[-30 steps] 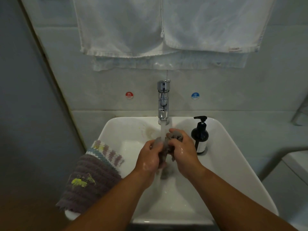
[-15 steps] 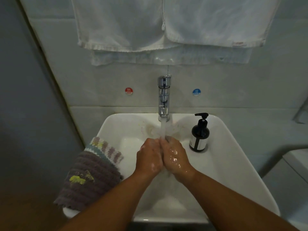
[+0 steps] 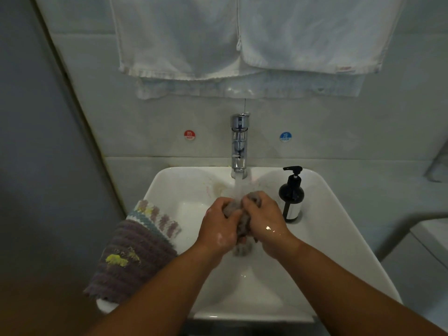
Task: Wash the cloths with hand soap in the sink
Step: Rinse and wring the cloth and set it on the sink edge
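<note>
Water (image 3: 238, 185) runs from the tap (image 3: 239, 141) at the sink's (image 3: 339, 238) back edge, straight onto a grey cloth (image 3: 252, 197) bunched between 2 grips over the middle of the basin. The left grip (image 3: 218, 226) has its fingers curled tight round the cloth's left side. The right grip (image 3: 265, 221) is curled round its right side and top, knuckles close against the left's. Both are wet. A tail of cloth hangs below them; whether it reaches the basin floor I cannot tell.

The soap bottle (image 3: 291, 197) stands upright in the sink's right back corner, just beside the right grip, with a narrow gap between them. A striped cloth (image 3: 135, 253), purple with a pale checked border and yellow marks, drapes over the left rim, part inside the basin and part hanging outside, near the left wrist but apart from it.

Bare basin shows between the left grip and the striped cloth, and across the front half under the forearms. A dark wall runs close along the sink's left edge. 2 white towels (image 3: 291, 32) hang above, their hems well clear of the tap.
</note>
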A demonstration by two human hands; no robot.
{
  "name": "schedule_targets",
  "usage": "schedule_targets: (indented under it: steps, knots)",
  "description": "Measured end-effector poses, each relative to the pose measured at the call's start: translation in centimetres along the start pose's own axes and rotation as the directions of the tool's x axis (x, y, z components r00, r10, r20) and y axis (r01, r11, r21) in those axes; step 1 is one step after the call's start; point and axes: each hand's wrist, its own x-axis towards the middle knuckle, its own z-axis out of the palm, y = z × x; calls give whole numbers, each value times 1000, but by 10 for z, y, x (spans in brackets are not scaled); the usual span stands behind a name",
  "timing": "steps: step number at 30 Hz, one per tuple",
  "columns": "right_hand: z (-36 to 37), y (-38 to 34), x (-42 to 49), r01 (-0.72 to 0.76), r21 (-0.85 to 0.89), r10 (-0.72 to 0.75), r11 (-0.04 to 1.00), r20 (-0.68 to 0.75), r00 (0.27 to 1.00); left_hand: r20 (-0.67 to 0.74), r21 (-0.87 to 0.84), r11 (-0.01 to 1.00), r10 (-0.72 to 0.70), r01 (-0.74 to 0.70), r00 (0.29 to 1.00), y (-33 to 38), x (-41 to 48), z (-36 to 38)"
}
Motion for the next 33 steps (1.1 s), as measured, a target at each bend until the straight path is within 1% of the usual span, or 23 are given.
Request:
schedule_targets:
  steps: [2,4,5,6,7,8,10,11,12,14,16,18,19,21,23,25,27,29,31,33]
  knots:
    - [-4,-6,0,-12,107,11,994,15,1000,19,-96,993,-62,64,998,3,1,-4]
    - [-8,-8,0,-21,201,21,979,1,1000,102,-200,963,-161,179,982,9,-3,-6]
    - [-9,-8,0,-27,226,30,974,-9,1000,140,-235,949,-180,209,974,10,-5,-7]
    - [-10,-8,0,-37,242,39,970,-3,999,148,-259,942,-179,213,973,11,-5,-7]
    - [-12,-11,-1,-56,255,55,965,13,998,124,-266,945,-160,188,979,10,-6,-6]
    - [-12,-12,-3,-78,256,70,964,38,997,74,-244,960,-125,139,989,9,-5,-5]
    - [-11,-16,-8,-140,254,118,957,99,988,-45,-103,995,-4,0,999,6,-2,-3]
    - [-9,-18,-9,-177,248,152,953,116,982,-82,-42,998,49,-52,995,6,-2,-2]
    - [-6,-17,-8,-179,216,155,960,125,980,-105,-11,996,86,-87,991,6,-2,0]
    - [1,-14,-8,-139,165,116,976,146,983,-130,51,991,127,-121,983,6,-1,2]
    - [6,-12,-7,-116,161,88,980,170,982,-150,135,979,174,-154,973,6,0,2]
    - [9,-11,-6,-87,161,60,983,166,984,-150,195,969,180,-150,972,5,2,3]
    - [10,-11,-7,-56,131,37,990,142,989,-149,204,970,161,-129,976,5,2,3]
    - [14,-8,-5,17,7,-18,1000,73,997,-136,275,959,115,-74,984,5,5,4]
    - [19,-4,-3,55,-79,-53,995,30,998,-116,393,917,119,-65,986,4,8,4]
    - [22,-2,-1,48,-113,-46,992,17,999,-63,516,851,150,-97,987,4,9,5]
    - [23,-1,0,26,-134,-25,991,8,1000,-3,636,758,190,-145,982,8,6,5]
    - [23,0,2,6,-157,-7,988,-3,1000,9,661,731,219,-170,976,12,4,5]
    - [24,0,3,-19,-142,18,990,-13,1000,4,690,702,238,-175,971,12,4,5]
    - [23,-1,3,16,-182,-18,983,-11,1000,-5,718,678,231,-157,973,10,4,5]
